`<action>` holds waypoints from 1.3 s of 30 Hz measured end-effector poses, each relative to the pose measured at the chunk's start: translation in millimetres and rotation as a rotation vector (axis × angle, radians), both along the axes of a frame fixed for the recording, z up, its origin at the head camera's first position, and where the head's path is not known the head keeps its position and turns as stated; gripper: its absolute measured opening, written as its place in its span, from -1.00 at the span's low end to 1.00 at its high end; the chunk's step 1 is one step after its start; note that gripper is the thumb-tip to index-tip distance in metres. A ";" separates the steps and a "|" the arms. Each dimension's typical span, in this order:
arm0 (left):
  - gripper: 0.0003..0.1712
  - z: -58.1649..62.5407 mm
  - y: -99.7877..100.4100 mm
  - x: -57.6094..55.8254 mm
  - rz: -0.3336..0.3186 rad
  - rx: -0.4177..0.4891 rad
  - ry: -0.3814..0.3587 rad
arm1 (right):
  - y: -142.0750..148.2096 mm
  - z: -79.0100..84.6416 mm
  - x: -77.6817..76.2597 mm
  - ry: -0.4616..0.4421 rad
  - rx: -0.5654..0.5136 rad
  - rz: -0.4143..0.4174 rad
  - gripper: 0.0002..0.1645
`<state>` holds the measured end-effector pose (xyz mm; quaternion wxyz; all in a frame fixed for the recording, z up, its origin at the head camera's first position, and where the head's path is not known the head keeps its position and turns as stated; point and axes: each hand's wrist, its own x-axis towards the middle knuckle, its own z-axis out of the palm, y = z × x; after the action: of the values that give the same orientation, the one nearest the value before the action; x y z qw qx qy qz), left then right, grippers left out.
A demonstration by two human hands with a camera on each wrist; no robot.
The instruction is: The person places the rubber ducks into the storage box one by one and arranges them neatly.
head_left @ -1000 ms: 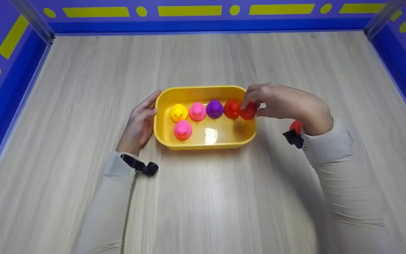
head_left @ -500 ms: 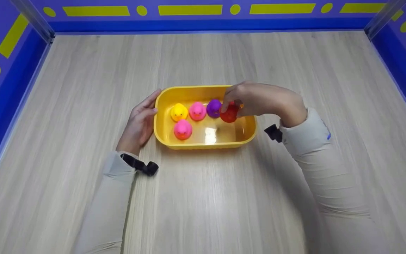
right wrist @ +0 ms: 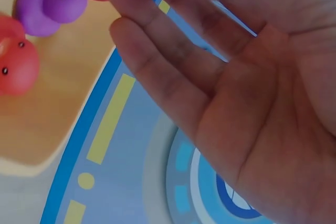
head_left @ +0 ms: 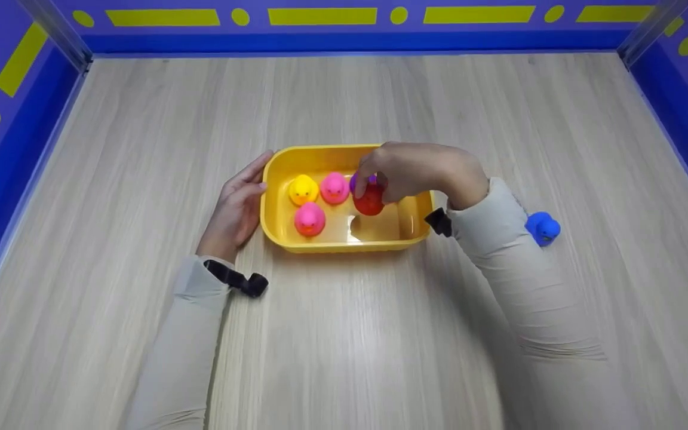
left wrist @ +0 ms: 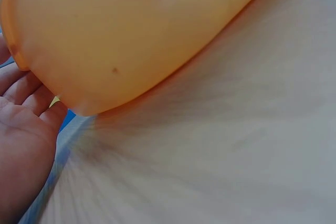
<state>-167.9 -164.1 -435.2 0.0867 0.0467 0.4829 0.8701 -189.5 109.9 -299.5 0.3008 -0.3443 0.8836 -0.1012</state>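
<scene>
We find the red duck [head_left: 369,202] pinched in the right hand [head_left: 409,169], within the yellow tub [head_left: 344,246]; whether it touches the tub's floor we cannot tell. It lies right of the nearer pink duck [head_left: 310,219], well apart from the left hand [head_left: 235,212], which rests, fingers extended, against the tub's left end. The tub's long axis runs left to right. We note no readable brand, label or writing.
</scene>
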 end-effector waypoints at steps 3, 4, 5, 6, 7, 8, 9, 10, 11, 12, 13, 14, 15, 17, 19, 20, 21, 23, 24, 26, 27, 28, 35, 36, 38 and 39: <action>-0.32 0.4 -0.1 0.3 -0.005 -0.001 0.000 | -4.2 -0.1 -1.6 -0.015 0.011 -0.010 -0.55; -0.32 0.4 -0.2 0.4 -0.006 0.000 0.000 | -5.5 -0.2 -2.3 -0.016 0.017 -0.011 -0.56; -0.32 0.4 -0.1 0.2 -0.004 0.000 0.000 | -7.0 -0.1 -2.9 -0.018 0.024 -0.010 -0.57; -0.32 0.5 0.0 0.3 -0.004 0.001 0.000 | -8.6 0.0 -3.4 -0.024 0.034 -0.012 -0.57; -0.32 0.3 0.0 0.2 -0.003 0.002 0.000 | -10.5 0.0 -3.8 -0.033 0.049 -0.021 -0.56; -0.32 0.1 0.0 0.0 -0.002 0.002 0.000 | -12.5 0.0 -4.2 -0.043 0.063 -0.032 -0.55; -0.32 -0.1 0.2 -0.2 0.000 0.002 0.000 | -14.9 -0.4 -4.6 -0.057 0.082 -0.046 -0.54; -0.32 -0.2 0.2 -0.4 0.002 0.001 0.000 | -17.4 -0.8 -4.9 -0.066 0.098 -0.056 -0.53; -0.31 -0.3 0.2 -0.5 0.004 0.002 0.000 | -20.0 -1.5 -5.1 -0.075 0.112 -0.063 -0.52; -0.31 -0.4 0.1 -0.4 0.004 0.002 -0.001 | -22.8 -2.4 -5.4 -0.082 0.123 -0.064 -0.51; -0.31 -0.6 0.0 -0.5 0.004 0.001 0.000 | -25.6 -3.5 -5.6 -0.085 0.135 -0.060 -0.50; -0.32 -0.7 -0.1 -0.5 0.002 0.001 0.002 | -28.6 -4.6 -5.8 -0.087 0.146 -0.057 -0.51; -0.32 -0.7 -0.3 -0.3 0.001 -0.001 0.002 | -31.3 -5.7 -6.2 -0.087 0.155 -0.050 -0.51; -0.32 -0.8 -0.6 0.1 -0.001 -0.001 0.002 | -36.8 -7.5 -6.8 -0.091 0.176 -0.045 -0.53; -0.32 -0.7 -0.5 0.3 -0.004 -0.003 0.004 | -41.9 -8.9 -7.6 -0.099 0.197 -0.044 -0.55; -0.32 -0.6 -0.5 0.3 -0.003 -0.004 0.005 | -44.2 -9.4 -7.9 -0.104 0.204 -0.045 -0.56; -0.32 -0.6 -0.3 0.3 -0.004 -0.006 0.006 | -46.2 -10.0 -8.3 -0.107 0.208 -0.039 -0.57; -0.32 -0.6 0.0 0.0 0.000 -0.005 0.007 | -50.0 -11.3 -9.0 -0.110 0.210 -0.026 -0.59; -0.32 -0.7 0.0 -0.2 0.002 -0.006 0.007 | -51.6 -12.1 -9.1 -0.108 0.208 -0.018 -0.59; -0.32 -1.1 -0.1 -0.5 0.002 -0.005 0.007 | -54.6 -13.7 -9.3 -0.112 0.209 -0.022 -0.60; -0.32 -1.5 -0.2 -0.6 0.003 -0.005 0.008 | -55.9 -14.5 -9.2 -0.111 0.210 -0.026 -0.60; -0.32 -1.7 -0.3 -0.8 0.005 -0.004 0.007 | -57.1 -15.5 -9.1 -0.110 0.211 -0.031 -0.59; -0.32 -1.5 0.1 -0.7 0.005 -0.014 0.008 | -62.5 -21.7 -8.5 -0.113 0.193 -0.041 -0.56; -0.32 -1.3 0.2 -0.7 0.006 -0.015 0.006 | -63.2 -22.5 -8.6 -0.113 0.190 -0.038 -0.56; -0.32 -1.0 0.5 -0.7 0.009 -0.014 0.006 | -64.9 -24.2 -9.0 -0.113 0.185 -0.030 -0.57; -0.32 -1.0 0.6 -0.9 0.010 -0.012 0.006 | -65.7 -24.7 -9.1 -0.113 0.185 -0.026 -0.57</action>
<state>-168.7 -163.5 -436.1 0.0811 0.0465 0.4885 0.8675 -198.6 44.2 -324.3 0.3795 -0.2973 0.8751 -0.0424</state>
